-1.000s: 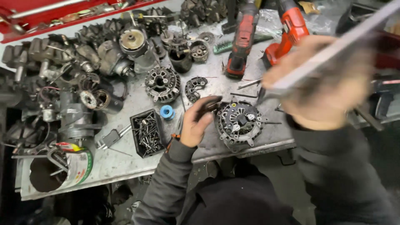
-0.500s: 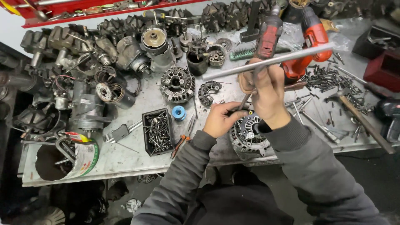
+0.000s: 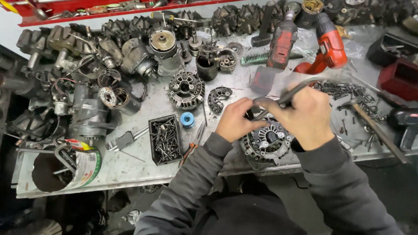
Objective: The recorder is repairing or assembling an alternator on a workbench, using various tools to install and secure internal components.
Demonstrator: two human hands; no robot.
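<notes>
You are working on the alternator [image 3: 266, 143] at the bench's [image 3: 130, 163] near edge: your left hand [image 3: 237, 119] steadies its housing, fingers curled onto it, and your right hand [image 3: 302, 115], directly above it, grips a metal bar [image 3: 289, 96]. Next calls for seating that bar squarely.

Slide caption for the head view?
Left hand steadies an alternator while right hand works a metal tool on it.

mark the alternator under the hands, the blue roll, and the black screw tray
alternator [image 3: 266, 146], head view, ribbed front housing.
blue roll [image 3: 187, 119], head view, top ring.
black screw tray [image 3: 153, 143], head view, left rim.
</notes>
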